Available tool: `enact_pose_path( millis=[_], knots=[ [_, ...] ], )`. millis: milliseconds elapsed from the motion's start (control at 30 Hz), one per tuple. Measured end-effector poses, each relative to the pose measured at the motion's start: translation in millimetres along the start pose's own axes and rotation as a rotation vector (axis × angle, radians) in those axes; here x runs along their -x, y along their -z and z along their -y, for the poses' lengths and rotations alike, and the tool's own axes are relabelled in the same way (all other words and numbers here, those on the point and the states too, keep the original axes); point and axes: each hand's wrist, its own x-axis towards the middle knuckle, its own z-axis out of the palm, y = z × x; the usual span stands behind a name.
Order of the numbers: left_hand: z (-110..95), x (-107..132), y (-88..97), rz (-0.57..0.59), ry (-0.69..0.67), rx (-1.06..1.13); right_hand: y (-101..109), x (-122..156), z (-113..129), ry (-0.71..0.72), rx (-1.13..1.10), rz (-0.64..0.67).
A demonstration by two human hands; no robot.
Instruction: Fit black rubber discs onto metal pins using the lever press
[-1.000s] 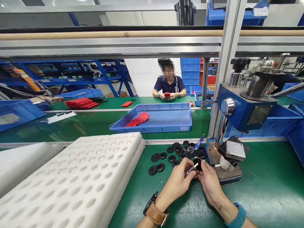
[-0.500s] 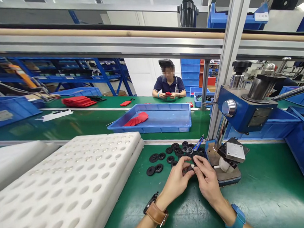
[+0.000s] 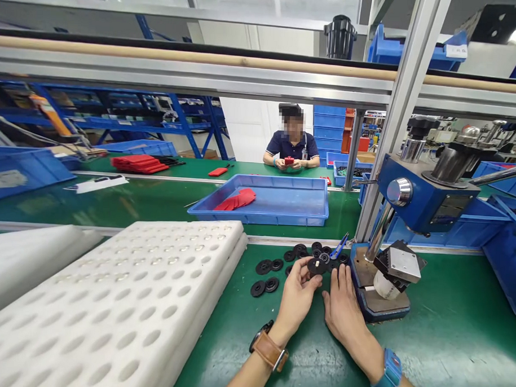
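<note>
My left hand [image 3: 297,293] pinches a small black disc-shaped part [image 3: 316,266] between thumb and fingertips, lifted just above the green mat. Close beside it on the right, my right hand [image 3: 343,302] lies with fingers stretched forward onto the pile of black round parts [image 3: 300,253]; I cannot see anything gripped in it. A brown-strapped watch is on my left wrist and a blue band on my right. Two more black parts [image 3: 265,286] lie apart to the left of the pile.
A blue hand press [image 3: 414,199] on a base plate [image 3: 376,302] stands right of my hands. A white foam tray with round holes [image 3: 123,301] fills the left. Blue tweezers [image 3: 338,247] lie by the pile. Beyond the conveyor sits a blue tray [image 3: 283,203] with red pieces and another person [image 3: 292,144].
Both hands held one part with a pin between them before. Now the left hand alone holds a black disc higher up, and the right hand has opened flat over the pile.
</note>
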Motion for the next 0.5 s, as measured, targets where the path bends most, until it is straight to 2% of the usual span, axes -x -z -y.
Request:
enact_pose_path(
  millis=[233,500],
  knots=[
    [3,-1,-0.1,0.009,-0.033,-0.014,22,8,2,0.104,0.027,0.015],
    [1,3,-1.4,0.048,-0.082,-0.136,21,14,-2,0.132,-0.036,-0.039]
  ],
)
